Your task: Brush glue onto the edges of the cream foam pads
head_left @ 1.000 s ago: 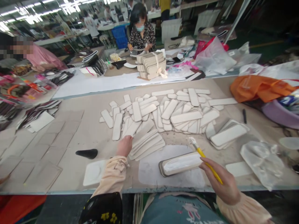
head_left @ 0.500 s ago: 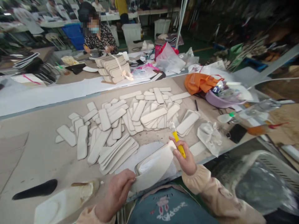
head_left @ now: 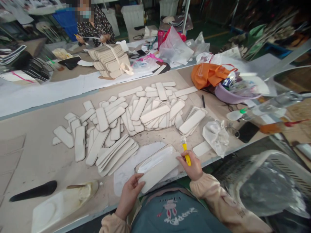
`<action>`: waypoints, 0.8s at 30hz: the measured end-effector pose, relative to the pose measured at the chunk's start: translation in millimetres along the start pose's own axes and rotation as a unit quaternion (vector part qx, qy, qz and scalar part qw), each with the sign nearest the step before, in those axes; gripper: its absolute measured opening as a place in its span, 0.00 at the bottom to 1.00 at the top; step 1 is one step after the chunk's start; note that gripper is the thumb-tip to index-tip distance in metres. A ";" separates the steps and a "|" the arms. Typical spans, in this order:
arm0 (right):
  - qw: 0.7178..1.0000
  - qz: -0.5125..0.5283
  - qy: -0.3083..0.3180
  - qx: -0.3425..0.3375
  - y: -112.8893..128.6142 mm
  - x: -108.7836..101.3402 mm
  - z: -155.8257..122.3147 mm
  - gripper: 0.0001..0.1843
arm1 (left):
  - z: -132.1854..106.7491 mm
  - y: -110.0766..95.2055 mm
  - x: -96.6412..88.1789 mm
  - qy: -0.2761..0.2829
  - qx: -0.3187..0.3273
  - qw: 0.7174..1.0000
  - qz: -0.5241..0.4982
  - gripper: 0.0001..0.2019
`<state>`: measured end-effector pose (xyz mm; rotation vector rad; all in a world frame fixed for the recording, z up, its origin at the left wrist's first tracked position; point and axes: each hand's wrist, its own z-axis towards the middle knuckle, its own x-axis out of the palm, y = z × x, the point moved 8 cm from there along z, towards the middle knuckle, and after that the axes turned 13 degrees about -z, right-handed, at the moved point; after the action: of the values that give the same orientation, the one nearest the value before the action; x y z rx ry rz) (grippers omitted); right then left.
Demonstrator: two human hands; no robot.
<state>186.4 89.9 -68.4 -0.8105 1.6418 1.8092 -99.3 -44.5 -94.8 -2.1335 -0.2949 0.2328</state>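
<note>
Close to the table's front edge, an off-white, flat strip with rounded corners (head_left: 160,173) spans between my hands. My left hand (head_left: 128,197) pinches its left end between thumb and fingers. At the other end, fingers of my right hand (head_left: 193,166) touch the strip while also gripping a yellow-handled brush (head_left: 185,148), its whitish bristle end pointing away from me. Just behind the strip lies a similar piece with a wet-looking white coating (head_left: 155,159), resting on a white sheet (head_left: 119,178). Fanned strips (head_left: 119,153) lie to its left.
Many loose strips (head_left: 138,110) cover the table's middle. At front left stand a cut-open plastic container (head_left: 55,207) and a dark, long, flat piece (head_left: 34,191). A tied plastic bag (head_left: 216,137), phone (head_left: 247,132) and purple basin (head_left: 230,95) are right. A masked co-worker (head_left: 96,27) sits opposite.
My hands have lowered the strip slightly and tilted it nearer flat, showing more of the coated piece behind. The view has shifted a little. The co-worker's hands now hold a pale curved strip.
</note>
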 end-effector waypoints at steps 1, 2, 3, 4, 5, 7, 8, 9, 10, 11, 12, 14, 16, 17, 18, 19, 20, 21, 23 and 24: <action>1.000 -0.024 0.005 -0.011 2.0 5.8 5.3 0.13 | 3.3 -0.8 -5.7 -0.038 0.014 0.998 0.038 0.21; 0.998 -0.051 0.010 -0.022 4.1 11.5 10.7 0.12 | 6.2 -3.2 -10.7 -0.071 0.030 0.994 0.082 0.20; 0.996 -0.077 0.013 -0.035 6.2 16.9 15.9 0.12 | 9.0 -6.2 -14.5 -0.098 0.043 0.986 0.124 0.19; 0.993 -0.104 0.015 -0.049 8.0 22.0 20.5 0.11 | 11.9 -8.9 -16.8 -0.118 0.053 0.979 0.159 0.18; 0.989 -0.130 0.015 -0.065 9.5 26.6 24.4 0.11 | 14.9 -10.7 -17.9 -0.130 0.058 0.972 0.185 0.18; 0.980 -0.175 0.010 -0.098 11.5 34.5 30.1 0.10 | 20.6 -12.1 -18.2 -0.145 0.064 0.963 0.216 0.16; 0.975 -0.193 0.010 -0.111 11.5 38.1 31.9 0.10 | 23.1 -11.9 -17.6 -0.149 0.066 0.960 0.226 0.16; 0.971 -0.207 0.011 -0.120 10.8 41.5 33.3 0.10 | 25.4 -11.2 -16.6 -0.150 0.068 0.958 0.235 0.15; 0.968 -0.218 0.012 -0.126 9.7 44.3 34.2 0.10 | 27.3 -10.3 -15.5 -0.150 0.070 0.955 0.245 0.15; 0.966 -0.225 0.013 -0.129 8.5 46.5 34.9 0.10 | 28.8 -9.2 -14.4 -0.150 0.070 0.953 0.255 0.14; 0.965 -0.229 0.014 -0.131 7.7 48.3 35.3 0.10 | 30.1 -8.1 -13.5 -0.149 0.069 0.950 0.265 0.14; 0.963 -0.231 0.017 -0.135 6.9 50.9 35.5 0.10 | 31.8 -6.3 -12.8 -0.150 0.065 0.945 0.282 0.13; 0.963 -0.234 0.022 -0.135 6.7 52.9 35.4 0.10 | 32.9 -5.3 -13.1 -0.154 0.064 0.942 0.292 0.13; 0.962 -0.237 0.024 -0.134 6.6 53.6 35.3 0.11 | 33.3 -5.0 -13.1 -0.154 0.066 0.941 0.294 0.13; 0.961 -0.240 0.023 -0.133 6.4 53.9 35.4 0.11 | 33.6 -4.6 -13.4 -0.154 0.068 0.941 0.293 0.13; 0.961 -0.244 0.021 -0.132 6.2 54.1 35.4 0.11 | 33.7 -4.0 -13.9 -0.154 0.072 0.942 0.291 0.14; 0.960 -0.247 0.018 -0.131 5.8 54.2 35.4 0.11 | 33.4 -3.3 -14.9 -0.155 0.076 0.942 0.288 0.15; 0.959 -0.250 0.013 -0.131 5.3 54.3 35.4 0.12 | 32.7 -2.5 -16.7 -0.160 0.082 0.941 0.285 0.16; 0.958 -0.254 0.006 -0.133 3.9 55.2 35.2 0.12 | 29.3 -0.1 -22.5 -0.178 0.093 0.938 0.283 0.18; 0.958 -0.253 0.005 -0.135 3.2 56.2 34.9 0.13 | 26.8 1.7 -25.9 -0.189 0.099 0.935 0.283 0.19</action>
<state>144.6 124.8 -106.2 -1.2322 1.0660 1.6655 -131.3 -31.8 -109.4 -1.9166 0.1334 0.9719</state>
